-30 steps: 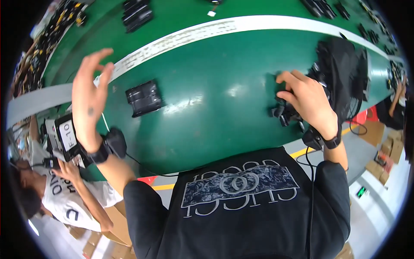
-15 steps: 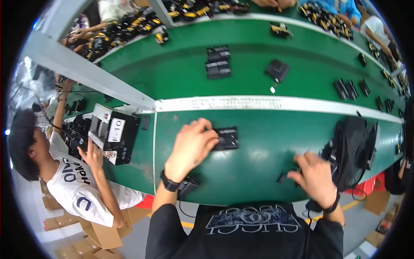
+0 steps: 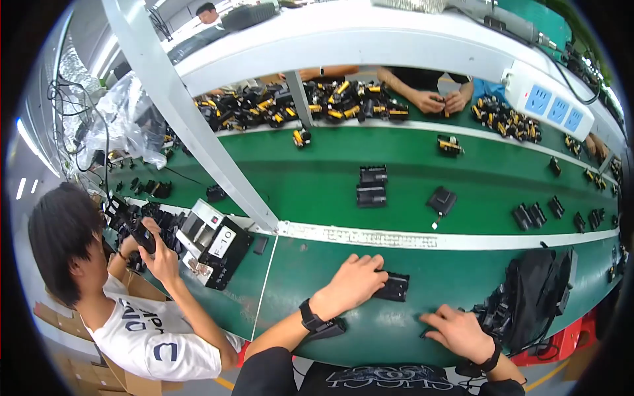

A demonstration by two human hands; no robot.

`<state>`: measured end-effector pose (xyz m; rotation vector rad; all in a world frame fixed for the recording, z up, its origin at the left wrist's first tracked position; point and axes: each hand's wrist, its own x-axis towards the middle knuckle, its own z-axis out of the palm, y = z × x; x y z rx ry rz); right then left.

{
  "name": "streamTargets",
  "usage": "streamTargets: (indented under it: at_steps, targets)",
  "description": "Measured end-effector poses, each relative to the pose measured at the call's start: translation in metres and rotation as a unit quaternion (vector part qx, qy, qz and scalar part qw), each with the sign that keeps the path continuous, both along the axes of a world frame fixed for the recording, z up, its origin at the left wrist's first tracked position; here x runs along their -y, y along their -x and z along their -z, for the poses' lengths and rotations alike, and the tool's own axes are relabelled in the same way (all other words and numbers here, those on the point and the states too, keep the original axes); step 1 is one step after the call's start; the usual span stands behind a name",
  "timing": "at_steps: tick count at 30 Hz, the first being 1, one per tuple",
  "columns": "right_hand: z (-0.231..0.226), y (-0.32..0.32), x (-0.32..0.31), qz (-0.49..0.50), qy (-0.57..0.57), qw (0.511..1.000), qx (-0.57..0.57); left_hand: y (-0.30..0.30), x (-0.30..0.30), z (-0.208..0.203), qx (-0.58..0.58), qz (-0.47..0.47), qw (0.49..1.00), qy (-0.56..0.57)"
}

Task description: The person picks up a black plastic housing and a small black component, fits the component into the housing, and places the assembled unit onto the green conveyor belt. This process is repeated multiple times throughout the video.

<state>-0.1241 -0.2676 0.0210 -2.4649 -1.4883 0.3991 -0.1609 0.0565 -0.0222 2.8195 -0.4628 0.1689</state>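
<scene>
My left hand [image 3: 355, 280] rests over the left end of a flat black plastic housing [image 3: 394, 287] on the green bench, its fingers curled onto that edge. To the right, my right hand [image 3: 460, 335] is low over the bench, thumb and forefinger bent around a small black piece [image 3: 423, 334]. Most of that piece is hidden by the fingers. Under my left wrist lies a black boxy object [image 3: 329, 329], partly covered by the forearm. A heap of black parts [image 3: 496, 310] lies just beyond my right hand, beside a black bag [image 3: 533, 294].
A pale raised strip [image 3: 356, 235] divides my bench from the green surface beyond, where black housings [image 3: 372, 186] lie. A slanting grey post [image 3: 198, 135] and a black-and-white machine [image 3: 221, 247] stand left. A co-worker [image 3: 142, 317] sits there. A power strip [image 3: 553, 102] hangs above.
The view has tilted up, bringing the overhead shelf into sight. My right hand has moved left, toward the housing, and lower. My left hand stays at the housing's left end.
</scene>
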Motion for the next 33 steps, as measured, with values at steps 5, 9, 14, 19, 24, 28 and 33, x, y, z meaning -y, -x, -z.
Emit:
streamTargets:
  at_steps: [5, 9, 14, 19, 24, 28, 33]
  targets:
    - [0.025, 0.008, 0.009, -0.043, -0.055, 0.997, -0.047, 0.004, 0.006, 0.004, 0.012, 0.020, 1.000, 0.004]
    - [0.026, 0.000, 0.012, -0.002, -0.078, 0.996, -0.046, 0.007, 0.009, 0.007, 0.000, 0.026, 1.000, 0.010]
    - [0.016, -0.028, -0.010, 0.037, -0.144, 0.988, 0.030, -0.011, 0.016, 0.013, -0.029, 0.048, 0.998, -0.014]
    - [0.025, -0.066, -0.022, 0.036, -0.081, 0.986, 0.142, -0.025, 0.016, -0.008, 0.018, 0.048, 0.997, 0.052]
    - [0.018, -0.075, -0.042, 0.053, -0.214, 0.973, 0.070, -0.041, 0.033, 0.021, 0.020, 0.038, 0.992, 0.122]
    - [0.038, -0.068, -0.051, 0.029, -0.195, 0.977, 0.077, -0.035, 0.039, 0.022, 0.020, 0.040, 0.992, 0.117]
    - [0.046, -0.060, -0.056, 0.040, -0.149, 0.982, 0.110, -0.033, 0.038, 0.021, 0.013, 0.040, 0.991, 0.124]
